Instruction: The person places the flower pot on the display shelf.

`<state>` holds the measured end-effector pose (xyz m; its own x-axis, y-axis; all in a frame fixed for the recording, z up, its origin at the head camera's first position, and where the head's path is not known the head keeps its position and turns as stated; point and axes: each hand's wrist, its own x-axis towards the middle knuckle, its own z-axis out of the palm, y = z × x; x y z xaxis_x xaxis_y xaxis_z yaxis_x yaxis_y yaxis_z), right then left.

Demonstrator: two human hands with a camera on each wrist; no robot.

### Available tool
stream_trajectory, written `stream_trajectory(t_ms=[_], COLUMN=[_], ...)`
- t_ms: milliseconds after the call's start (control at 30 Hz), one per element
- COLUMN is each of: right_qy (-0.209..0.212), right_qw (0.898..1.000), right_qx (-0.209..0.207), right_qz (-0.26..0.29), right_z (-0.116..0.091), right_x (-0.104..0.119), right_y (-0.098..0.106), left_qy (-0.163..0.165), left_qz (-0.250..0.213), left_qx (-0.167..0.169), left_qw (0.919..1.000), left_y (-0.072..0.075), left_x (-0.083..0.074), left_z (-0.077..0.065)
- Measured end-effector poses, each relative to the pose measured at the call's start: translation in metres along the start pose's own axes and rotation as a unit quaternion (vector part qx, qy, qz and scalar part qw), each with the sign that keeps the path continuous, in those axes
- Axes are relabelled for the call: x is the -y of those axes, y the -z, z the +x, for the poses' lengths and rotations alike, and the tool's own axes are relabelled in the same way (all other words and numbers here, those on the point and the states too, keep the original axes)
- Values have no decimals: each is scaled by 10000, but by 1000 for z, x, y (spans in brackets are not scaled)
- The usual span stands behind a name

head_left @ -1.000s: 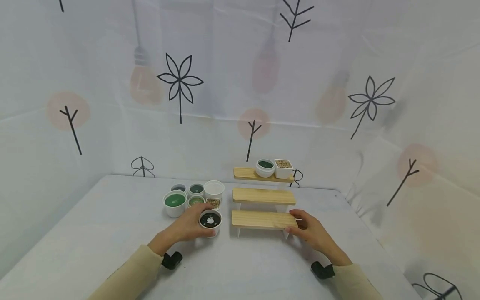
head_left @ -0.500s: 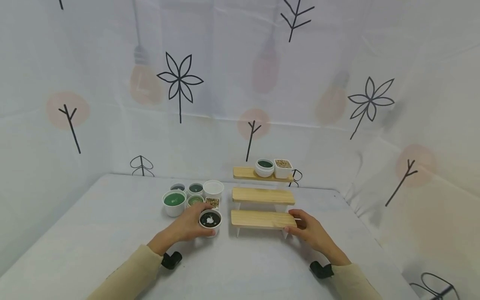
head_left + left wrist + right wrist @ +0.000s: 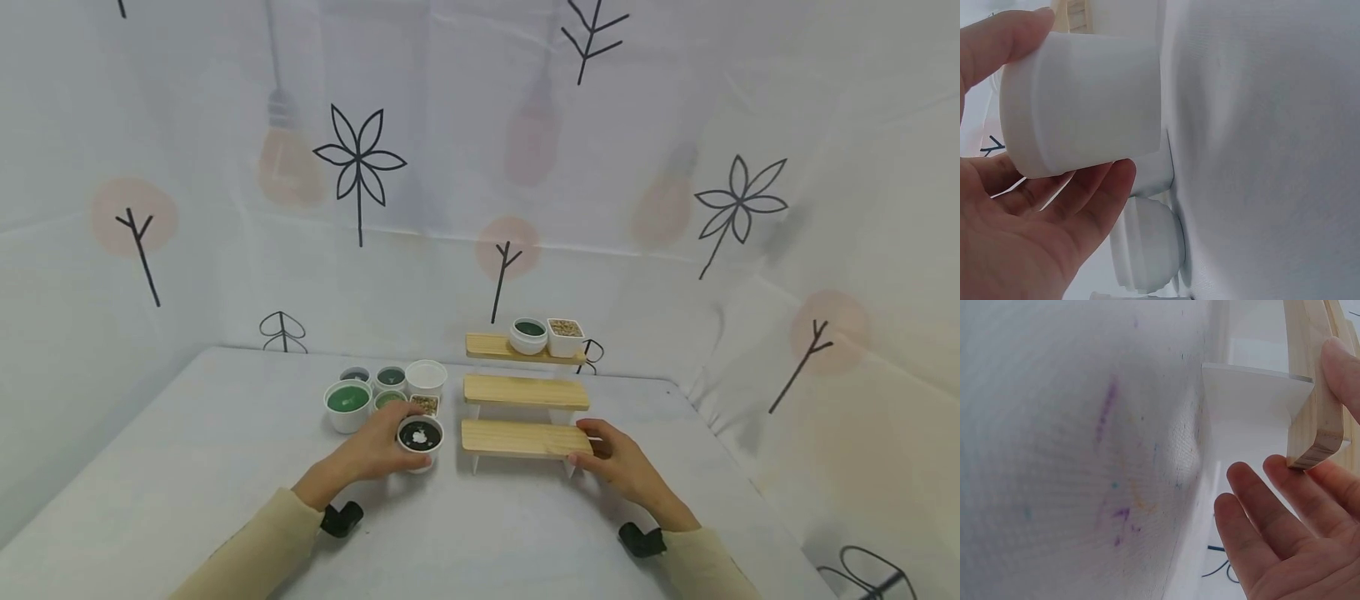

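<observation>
In the head view my left hand (image 3: 378,442) grips a round white cup (image 3: 418,458) with a dark filling and a white patch on top. The left wrist view shows the thumb on one side of the cup (image 3: 1091,100) and fingers along the other, its base close to the white cloth. My right hand (image 3: 618,462) pinches the right end of the lowest wooden board (image 3: 517,437) of a three-step stand, thumb at the front edge. Seen from the right wrist, the index fingertip meets the board's corner (image 3: 1319,447) while the other fingers extend past it.
Behind the left hand cluster several white containers, among them a larger green-filled cup (image 3: 348,400) and a round white bowl (image 3: 426,378). The stand's middle board (image 3: 525,390) is bare. Its top board (image 3: 489,346) bears a dark-filled bowl (image 3: 528,337) and a square bowl of grains (image 3: 566,340).
Very little differs. The left hand and its cup sit a touch higher in the head view, while the right hand keeps its place on the board.
</observation>
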<state>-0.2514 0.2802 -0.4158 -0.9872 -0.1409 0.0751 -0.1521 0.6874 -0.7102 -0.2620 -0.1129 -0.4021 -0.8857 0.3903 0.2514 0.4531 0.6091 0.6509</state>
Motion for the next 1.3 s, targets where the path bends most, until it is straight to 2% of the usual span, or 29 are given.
stream_trajectory(t_ms=[267,500,700,867,1133,1300], right_qy=[-65,-108,-102,-79,-9,-36], right_qw=[10000,9999,9999,10000,10000,10000], right_qx=[-16,-6,-18,8,6,-2], right_qz=[-58,-94,-71,-50,1,-13], right_z=[1,2,2,2,0,1], right_x=[0,1,0,-1,-1,0], right_y=[0,1,0,0,0,0], left_qy=[-56,-509,-492,-629,-779,-991], left_qz=[44,45,11,76,253,284], left_qx=[-40,-103,-249,-348,-261,-310], left_qw=[10000,9986,9985,9974,9963,9942], left_y=[1,4,7,8,12,17], left_x=[-2,-6,-16,-22,-33,-42], left_z=[1,2,4,10,21,31])
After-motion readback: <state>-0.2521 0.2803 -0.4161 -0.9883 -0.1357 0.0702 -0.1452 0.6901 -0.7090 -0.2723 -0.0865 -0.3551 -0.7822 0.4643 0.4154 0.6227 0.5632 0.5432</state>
